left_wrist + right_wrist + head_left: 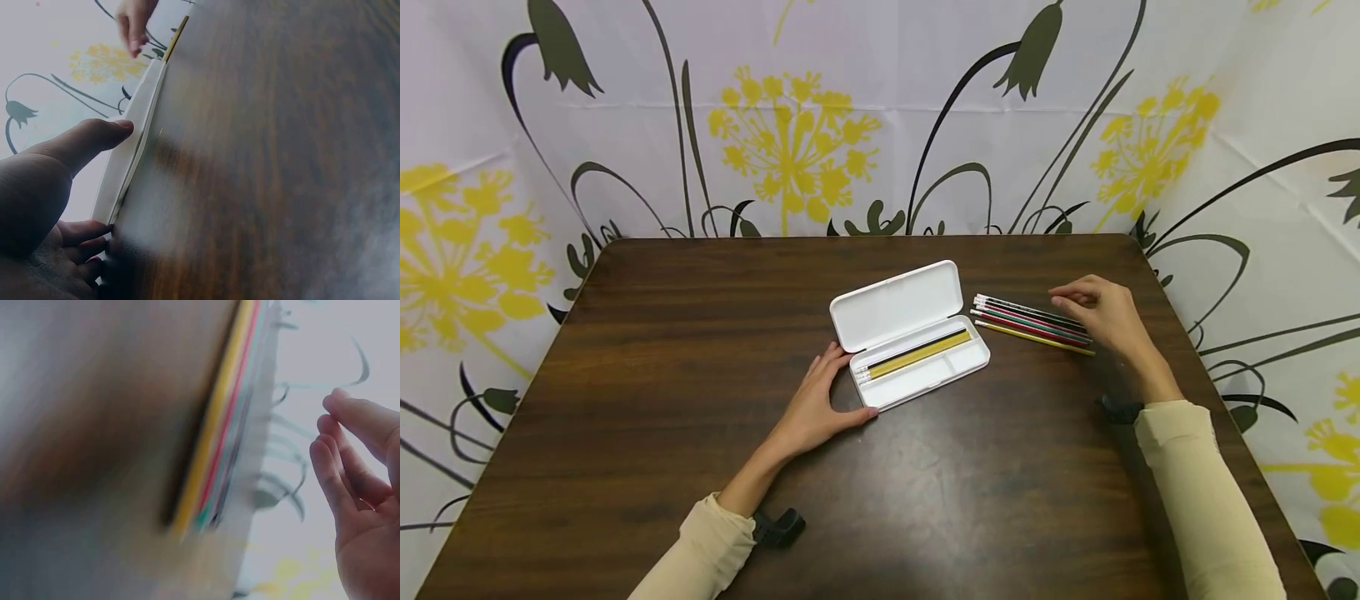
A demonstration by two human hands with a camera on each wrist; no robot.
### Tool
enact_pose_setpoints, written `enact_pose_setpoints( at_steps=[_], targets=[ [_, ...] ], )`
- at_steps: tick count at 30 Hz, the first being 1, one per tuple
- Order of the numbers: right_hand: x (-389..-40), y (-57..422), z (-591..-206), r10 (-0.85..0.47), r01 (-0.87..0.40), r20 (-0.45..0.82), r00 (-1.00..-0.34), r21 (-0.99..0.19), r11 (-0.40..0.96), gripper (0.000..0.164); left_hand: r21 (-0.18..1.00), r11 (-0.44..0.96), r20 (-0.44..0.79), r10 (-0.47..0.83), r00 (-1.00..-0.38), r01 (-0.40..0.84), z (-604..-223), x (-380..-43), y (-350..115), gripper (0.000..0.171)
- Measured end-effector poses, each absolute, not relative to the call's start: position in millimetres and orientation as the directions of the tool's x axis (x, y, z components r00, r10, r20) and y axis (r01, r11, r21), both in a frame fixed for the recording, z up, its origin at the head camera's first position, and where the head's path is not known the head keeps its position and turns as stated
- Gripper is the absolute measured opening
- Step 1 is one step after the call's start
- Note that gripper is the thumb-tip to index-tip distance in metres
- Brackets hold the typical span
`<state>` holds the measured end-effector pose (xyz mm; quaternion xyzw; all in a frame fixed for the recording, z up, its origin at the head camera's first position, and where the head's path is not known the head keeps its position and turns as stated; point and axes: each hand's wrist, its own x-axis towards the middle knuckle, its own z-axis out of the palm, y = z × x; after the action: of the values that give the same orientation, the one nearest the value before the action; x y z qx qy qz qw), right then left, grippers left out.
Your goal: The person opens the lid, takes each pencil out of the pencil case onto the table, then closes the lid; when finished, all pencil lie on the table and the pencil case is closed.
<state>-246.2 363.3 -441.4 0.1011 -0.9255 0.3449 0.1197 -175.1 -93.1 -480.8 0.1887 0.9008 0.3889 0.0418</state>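
A white pencil case (901,387) lies on the table with its lid (895,305) raised at the back. Inside it, a black pencil (913,351) and yellow pencils (919,358) lie lengthwise along the hinge side. My left hand (812,410) holds the case's left end, thumb at the front corner and fingers at the back; its thumb rests on the case's side in the left wrist view. To the right of the case lies a row of several pencils (1033,320), white erasers toward the case. My right hand (1105,312) is above their far ends, thumb near the fingers, nothing held.
The dark wooden table (700,375) reaches back to a flowered cloth (895,150) hanging behind it. A yellow pencil (1037,337) lies nearest me in the loose row. A small divided compartment (964,357) is at the case's right end. Each wrist wears a black band (778,528).
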Motion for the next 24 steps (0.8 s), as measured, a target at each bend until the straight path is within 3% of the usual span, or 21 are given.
enact_pose_setpoints(
  at_steps=[7,15,24],
  targets=[
    [-262.3,317.7,-421.1,-0.213,-0.386,0.327,-0.921,-0.680,0.624,0.018,0.715,0.626,0.079,0.371,-0.925,0.311,-481.7,-174.7,-94.6,0.091],
    [-245.4,270.9,-396.4,-0.339,-0.443,0.310,-0.888,-0.775,0.451,0.017,0.721,0.616,0.088,0.371,-0.925,0.315,-482.5,-171.3,-93.7,0.092],
    [-263.5,257.1,-429.3,-0.440,-0.431,0.243,-0.864,-0.809,0.401,0.018,0.720,0.625,0.076,0.362,-0.929,0.302,-482.0,-172.4,-93.3,0.093]
  ],
)
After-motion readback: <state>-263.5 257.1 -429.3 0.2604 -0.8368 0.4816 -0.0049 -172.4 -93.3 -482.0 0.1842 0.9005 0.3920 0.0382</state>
